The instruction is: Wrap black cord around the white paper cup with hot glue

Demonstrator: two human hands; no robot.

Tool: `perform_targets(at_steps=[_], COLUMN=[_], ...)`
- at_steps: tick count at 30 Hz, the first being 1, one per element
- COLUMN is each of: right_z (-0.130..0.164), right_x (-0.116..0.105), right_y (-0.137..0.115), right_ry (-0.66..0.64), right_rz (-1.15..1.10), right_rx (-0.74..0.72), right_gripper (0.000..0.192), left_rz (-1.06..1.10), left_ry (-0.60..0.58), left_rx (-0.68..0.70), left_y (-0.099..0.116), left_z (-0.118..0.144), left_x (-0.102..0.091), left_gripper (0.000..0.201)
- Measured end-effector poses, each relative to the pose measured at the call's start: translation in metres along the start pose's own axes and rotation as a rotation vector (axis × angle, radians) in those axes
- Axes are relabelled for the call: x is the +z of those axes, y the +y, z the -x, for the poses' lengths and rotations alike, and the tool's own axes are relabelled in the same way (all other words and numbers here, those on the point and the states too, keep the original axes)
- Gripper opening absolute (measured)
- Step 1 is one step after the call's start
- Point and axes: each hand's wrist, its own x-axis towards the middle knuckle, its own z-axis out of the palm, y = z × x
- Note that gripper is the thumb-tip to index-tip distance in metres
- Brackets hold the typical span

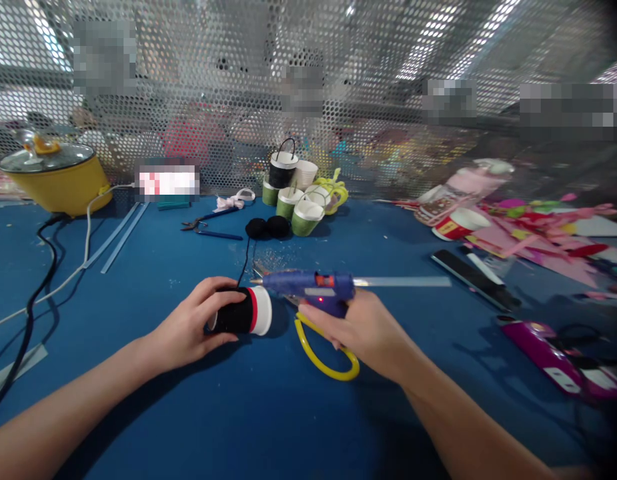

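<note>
My left hand [201, 317] is wrapped round a paper cup [261, 311] lying on its side; black yarn covers its base end, a red band shows, and the white rim faces right. A black strand [245, 257] runs from the cup to two black yarn balls [268, 227]. My right hand [358, 320] grips a blue hot glue gun [308, 285], its nozzle pointing left just above the cup's rim; whether they touch I cannot tell. A long clear glue stick [403, 282] sticks out of its back, and a red light glows. Yellow-handled scissors [333, 373] lie underneath, partly hidden.
Green and black yarn-covered cups [308, 217] stand at the back, near pliers [213, 220]. At left are a yellow pot [58, 180] and cables [51, 267]. Pink craft scraps [538, 247], a dark phone-like slab [471, 277] and a purple device [543, 353] lie at right.
</note>
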Motion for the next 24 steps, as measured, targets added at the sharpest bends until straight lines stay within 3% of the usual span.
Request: perform_targets(at_steps=[3, 6, 13, 16, 19, 22, 24], right_z=[-0.011, -0.028, -0.068, -0.074, -0.071, -0.065, -0.063], right_x=[-0.006, -0.01, 0.0, 0.003, 0.006, 0.015, 0.025], right_y=[0.008, 0.022, 0.057, 0.059, 0.045, 0.017, -0.002], right_ry=[0.039, 0.111, 0.055, 0.139, 0.22, 0.079, -0.178], right_rz=[-0.175, -0.205, 0.204, 0.303, 0.37, 0.278, 0.018], right_rx=[0.102, 0.12, 0.266, 0.239, 0.124, -0.044, -0.109], right_gripper=[0.03, 0.029, 0.034, 0.024, 0.018, 0.03, 0.042], left_rz=[0.022, 0.046, 0.076, 0.086, 0.087, 0.092, 0.093], left_ry=[0.008, 0.026, 0.052, 0.041, 0.025, 0.021, 0.014], left_rx=[-0.029, -0.06, -0.079, -0.074, -0.071, -0.052, -0.031], left_y=[0.0, -0.001, -0.002, -0.001, 0.001, 0.003, 0.003], left_z=[0.0, -0.001, -0.001, -0.001, -0.001, -0.002, -0.002], left_x=[0.001, 0.001, 0.004, 0.004, 0.004, 0.004, 0.004], left_gripper=[0.041, 0.043, 0.044, 0.043, 0.042, 0.041, 0.042])
